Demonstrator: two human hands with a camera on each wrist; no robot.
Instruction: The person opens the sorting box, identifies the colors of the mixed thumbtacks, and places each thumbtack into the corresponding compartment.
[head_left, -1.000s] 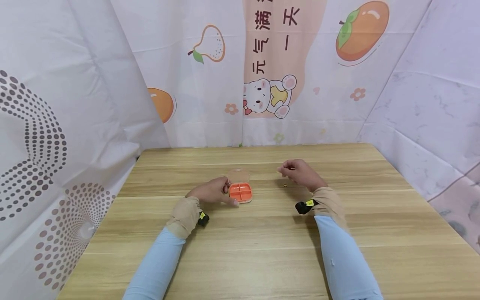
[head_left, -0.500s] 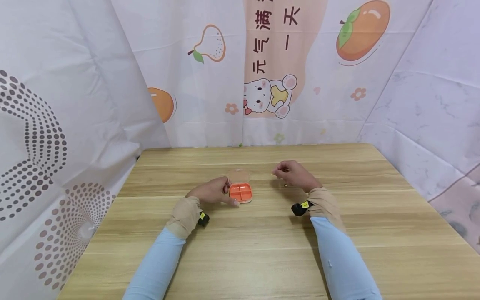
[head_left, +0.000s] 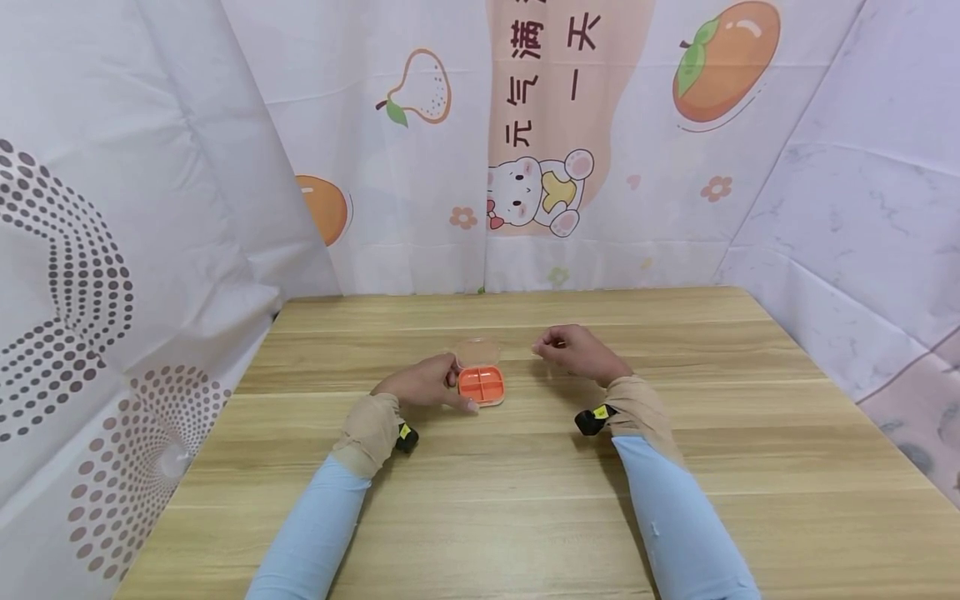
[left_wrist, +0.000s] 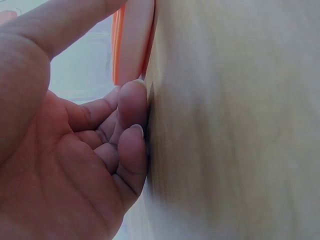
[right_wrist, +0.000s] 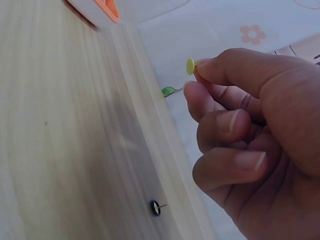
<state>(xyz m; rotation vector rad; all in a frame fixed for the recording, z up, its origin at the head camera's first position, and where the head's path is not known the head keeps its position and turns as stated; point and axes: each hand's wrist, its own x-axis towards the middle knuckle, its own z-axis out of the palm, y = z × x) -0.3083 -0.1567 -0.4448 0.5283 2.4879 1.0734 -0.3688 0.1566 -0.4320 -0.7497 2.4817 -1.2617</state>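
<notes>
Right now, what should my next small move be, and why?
Probably carry the yellow disc-headed pin leftward over the orange four-compartment plastic box: your right hand pinches the pin right of it, and the clear lid lies open.

Lt-blue sleeves (head_left: 311, 533), tan wraps (head_left: 369, 433), blk wrist cams (head_left: 589, 422)

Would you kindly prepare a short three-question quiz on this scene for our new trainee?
1. What colour is the flat, round head of the small piece that the right hand pinches?
A) black
B) red
C) yellow

2. True or false: the clear lid of the orange box is open.

3. Fill in the blank: the left hand is at the side of the box, whose dividers make ____ compartments.

Key: 1. C; 2. True; 3. four.
</notes>
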